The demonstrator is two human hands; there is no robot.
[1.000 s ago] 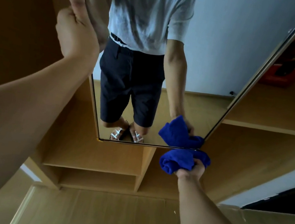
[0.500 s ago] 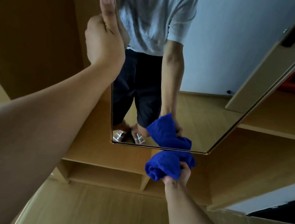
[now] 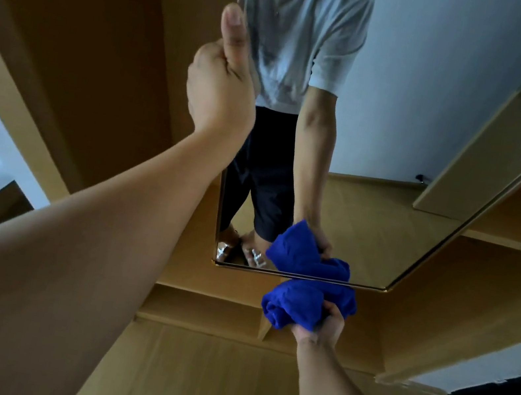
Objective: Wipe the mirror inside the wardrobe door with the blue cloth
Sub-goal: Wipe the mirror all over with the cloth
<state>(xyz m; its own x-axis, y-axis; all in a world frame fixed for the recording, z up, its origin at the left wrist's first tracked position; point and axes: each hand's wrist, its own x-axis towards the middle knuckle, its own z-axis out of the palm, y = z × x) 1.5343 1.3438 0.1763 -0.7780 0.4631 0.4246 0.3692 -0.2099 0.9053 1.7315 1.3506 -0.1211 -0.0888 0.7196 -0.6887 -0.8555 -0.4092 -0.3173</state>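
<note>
A tall mirror [image 3: 387,122] with a thin gold frame is fixed inside the wooden wardrobe door [image 3: 161,40]. My left hand [image 3: 221,86] grips the door's left edge, thumb pointing up along it, fingers hidden behind. My right hand [image 3: 325,327] clutches a bunched blue cloth [image 3: 301,303] and presses it against the mirror's bottom edge. The glass reflects the cloth, my arm and my legs.
Wooden wardrobe shelves [image 3: 515,242] lie to the right of the mirror, and a lower shelf with a divider [image 3: 263,328] sits under it. The floor [image 3: 201,389] is light wood. A white wall and a dark object [image 3: 8,198] show at the left.
The mirror door has shifted right in view and turned, now reflecting another door with a black handle. My right hand and the cloth have stayed at the mirror's bottom edge, sliding slightly left along it.
</note>
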